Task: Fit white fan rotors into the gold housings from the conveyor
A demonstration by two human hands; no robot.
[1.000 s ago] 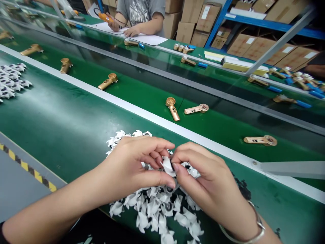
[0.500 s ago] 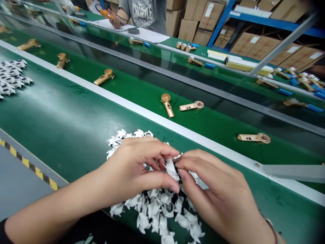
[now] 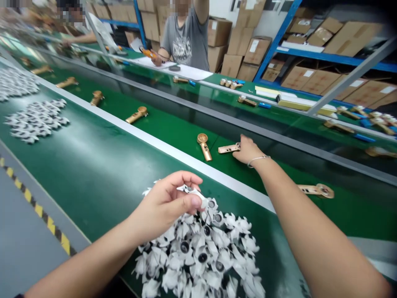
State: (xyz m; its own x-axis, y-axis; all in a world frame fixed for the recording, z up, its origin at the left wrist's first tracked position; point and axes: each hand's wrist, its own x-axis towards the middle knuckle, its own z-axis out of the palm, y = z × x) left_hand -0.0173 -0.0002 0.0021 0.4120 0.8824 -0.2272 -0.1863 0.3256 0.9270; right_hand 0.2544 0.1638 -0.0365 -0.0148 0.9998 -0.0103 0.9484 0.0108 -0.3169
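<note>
My left hand (image 3: 169,203) pinches a small white fan blade (image 3: 194,192) just above a pile of white fan blades (image 3: 201,252) on the green mat. My right hand (image 3: 248,150), with a silver bracelet on the wrist, is stretched out over the conveyor belt (image 3: 173,124). Its fingers are closed on the round end of a flat gold handle half (image 3: 228,148). A gold fan body (image 3: 204,145) lies just left of that part.
More gold parts ride the belt: one (image 3: 137,114) at the left, another (image 3: 316,190) at the right. Other white blade piles (image 3: 35,120) lie far left. A person in a grey shirt (image 3: 187,39) works across the line; boxes fill blue shelves (image 3: 325,54) behind.
My right hand left the fan blade and reached out to the belt, where it took hold of the flat gold part. My left hand keeps the blade. The view tilted up.
</note>
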